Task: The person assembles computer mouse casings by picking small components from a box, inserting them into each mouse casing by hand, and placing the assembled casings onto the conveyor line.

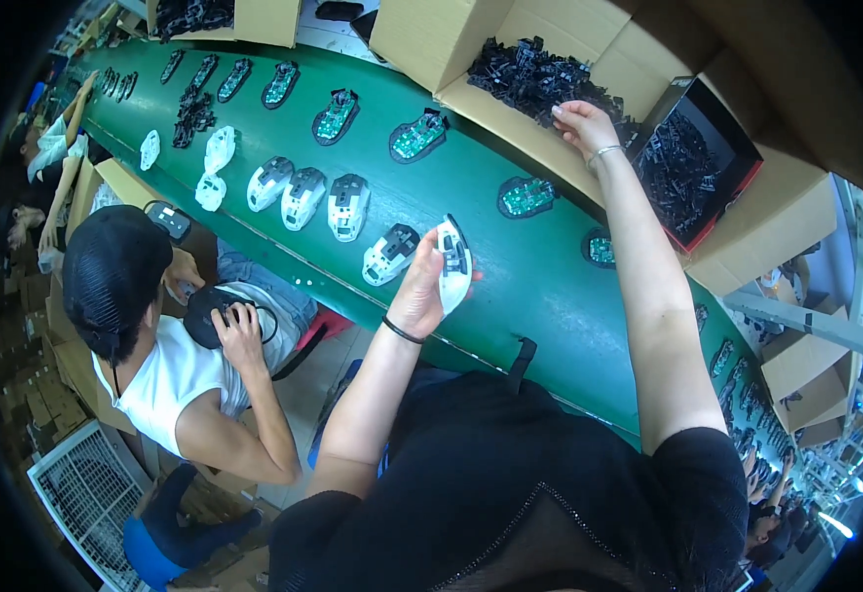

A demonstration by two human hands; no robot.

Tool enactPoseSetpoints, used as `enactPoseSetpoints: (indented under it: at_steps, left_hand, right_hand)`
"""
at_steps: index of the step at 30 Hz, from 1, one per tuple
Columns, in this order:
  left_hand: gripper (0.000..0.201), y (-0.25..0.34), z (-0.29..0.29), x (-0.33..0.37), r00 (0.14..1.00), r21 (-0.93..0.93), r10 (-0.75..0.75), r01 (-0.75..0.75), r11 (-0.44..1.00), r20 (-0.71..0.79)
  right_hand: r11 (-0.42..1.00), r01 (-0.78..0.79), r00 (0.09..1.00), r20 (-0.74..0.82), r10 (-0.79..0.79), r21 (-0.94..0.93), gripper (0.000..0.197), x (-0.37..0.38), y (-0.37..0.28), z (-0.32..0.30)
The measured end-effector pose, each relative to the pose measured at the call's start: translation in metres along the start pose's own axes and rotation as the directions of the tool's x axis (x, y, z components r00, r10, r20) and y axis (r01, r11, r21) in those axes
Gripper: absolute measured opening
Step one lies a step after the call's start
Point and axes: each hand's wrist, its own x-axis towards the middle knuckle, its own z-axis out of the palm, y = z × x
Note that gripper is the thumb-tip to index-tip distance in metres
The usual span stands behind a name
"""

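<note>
My left hand [418, 293] is closed around a white computer mouse shell [454, 281] with dark parts on it, tilted up above the green belt. Beside that hand another white and black mouse shell [390, 255] lies on the belt. My right hand [586, 126] is over the front of a cardboard box [515, 120], with thumb and fingertips pinched together. Small black plastic parts [540, 79] are heaped in the box, just behind those fingers. Whatever the pinch holds is too small to make out.
On the green belt [569, 296] lie several mouse bases with green circuit boards [418, 135] and more white shells [302, 197]. A black carton [683, 163] of small parts stands inside the box. At the left a co-worker in a black cap [115, 266] sits close by the belt, handling a dark object.
</note>
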Motion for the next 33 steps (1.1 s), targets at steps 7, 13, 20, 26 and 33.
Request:
enactPoseSetpoints:
  at_steps: [7,13,20,26,33]
  left_hand:
    - [0.055,-0.003,0.012,-0.008,0.982,0.029,0.132,-0.129,0.991,-0.133]
    - [0.047,0.003,0.024,-0.016,0.983,0.085,0.112,-0.100,0.991,-0.148]
    - [0.043,-0.015,0.041,-0.031,0.998,0.039,0.060,-0.059,0.997,-0.020]
    - [0.044,-0.019,0.048,-0.046,0.992,0.034,0.114,-0.116,0.993,0.044]
    - [0.046,-0.009,0.052,-0.054,0.984,0.037,0.180,-0.181,0.983,0.011]
  right_hand:
    - [0.963,-0.037,0.959,0.279,-0.041,0.268,0.012,-0.068,-0.018,0.006]
    - [0.961,0.264,0.921,0.273,-0.276,0.079,0.013,-0.188,-0.013,0.023]
    - [0.427,0.757,0.606,0.290,-0.741,-0.494,0.013,-0.274,0.005,0.079]
    - [0.240,0.801,0.476,0.341,-0.811,-0.549,0.014,-0.283,0.018,0.087]
    - [0.255,0.780,0.518,0.362,-0.775,-0.571,0.019,-0.294,0.003,0.091]
